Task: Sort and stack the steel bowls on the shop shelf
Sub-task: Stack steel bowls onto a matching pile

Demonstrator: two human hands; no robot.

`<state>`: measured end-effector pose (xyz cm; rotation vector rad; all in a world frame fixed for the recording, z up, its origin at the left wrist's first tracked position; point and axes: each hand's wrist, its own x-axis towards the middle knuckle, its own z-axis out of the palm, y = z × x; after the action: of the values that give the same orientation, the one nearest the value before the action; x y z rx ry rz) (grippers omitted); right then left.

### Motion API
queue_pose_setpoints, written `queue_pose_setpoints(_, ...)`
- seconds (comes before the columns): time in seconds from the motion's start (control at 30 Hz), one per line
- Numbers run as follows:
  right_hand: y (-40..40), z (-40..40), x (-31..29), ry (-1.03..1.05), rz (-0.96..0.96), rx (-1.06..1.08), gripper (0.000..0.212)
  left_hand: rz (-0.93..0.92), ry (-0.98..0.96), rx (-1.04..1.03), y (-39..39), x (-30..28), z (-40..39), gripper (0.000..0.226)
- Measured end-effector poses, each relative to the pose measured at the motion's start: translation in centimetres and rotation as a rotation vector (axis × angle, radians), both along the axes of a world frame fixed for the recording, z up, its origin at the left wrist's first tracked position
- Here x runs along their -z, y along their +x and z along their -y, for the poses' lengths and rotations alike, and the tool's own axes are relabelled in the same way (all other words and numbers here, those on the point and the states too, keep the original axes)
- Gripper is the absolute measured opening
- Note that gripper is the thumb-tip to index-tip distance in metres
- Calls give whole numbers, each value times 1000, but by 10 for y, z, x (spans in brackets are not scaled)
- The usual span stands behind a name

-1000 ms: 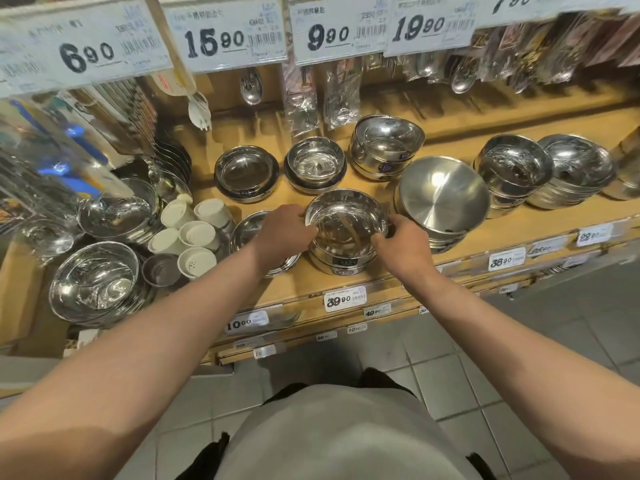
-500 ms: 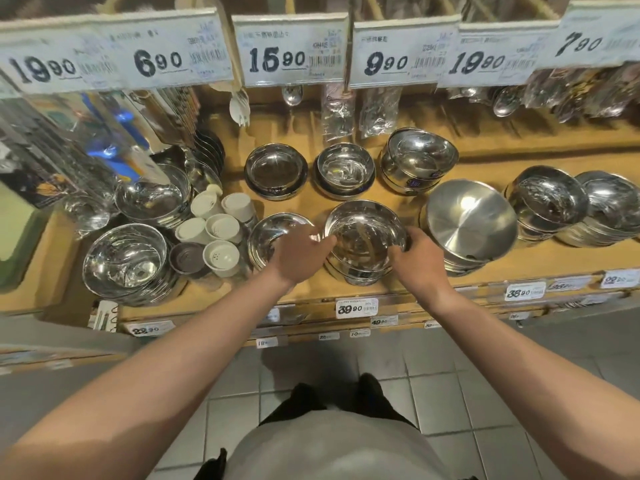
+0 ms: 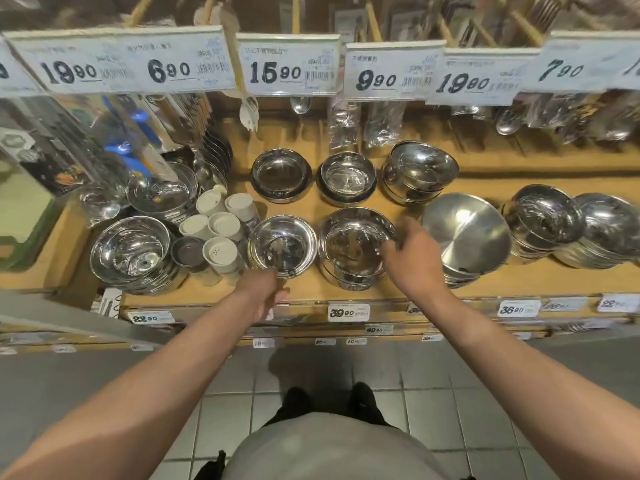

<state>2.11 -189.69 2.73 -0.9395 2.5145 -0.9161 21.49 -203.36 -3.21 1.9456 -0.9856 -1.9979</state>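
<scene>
A stack of steel bowls (image 3: 349, 247) stands at the front middle of the wooden shelf (image 3: 519, 282). My right hand (image 3: 412, 261) is at the stack's right rim, fingertips touching it, thumb spread upward. A single steel bowl (image 3: 282, 245) sits just left of the stack. My left hand (image 3: 265, 292) hangs at the shelf's front edge just below that bowl and holds nothing. Behind are two shallow bowls (image 3: 281, 174) (image 3: 347, 176) and a tilted stack (image 3: 420, 171). A large matte bowl stack (image 3: 465, 233) stands to the right.
More bowl stacks sit at the far right (image 3: 547, 220) and front left (image 3: 133, 252). White cups (image 3: 221, 233) crowd between the left bowls. Price tags (image 3: 289, 65) and hanging spoons overhang the shelf. Tiled floor lies below.
My left hand has let go of the middle stack and pulled back to the shelf's front edge. My right hand stays at the stack's right rim. The camera has drawn back and tilted.
</scene>
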Motion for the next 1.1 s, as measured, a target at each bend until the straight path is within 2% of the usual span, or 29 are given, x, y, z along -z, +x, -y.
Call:
queue_pose_setpoints(0.07,-1,-2,-1,3,10,-12,35,22,-28,-75,-5,6,5,10)
queue_pose_setpoints(0.23,-9,-11,-1,-2,53,-46,35,-12,-9,-102,-11,3,9,6)
queue_pose_setpoints(0.4,-8,-18,3,-3,91,-100,24,-57,-7,-147,-16,-17,4,16)
queue_pose_setpoints(0.57,-5,-18,17,-12,189,-69,38,-83,-53,-143,-18,-43,-3,13)
queue_pose_setpoints(0.67,-9,-16,27,16,337,-7,45,-63,-115,-162,-15,-57,-6,10)
queue_pose_setpoints(0.77,-12,-15,33,-14,446,29,38,-37,-187,-165,-12,-68,-9,12)
queue_pose_setpoints(1.1,6,12,33,-65,519,-74,30,-98,-291,-139,11,-114,-7,8)
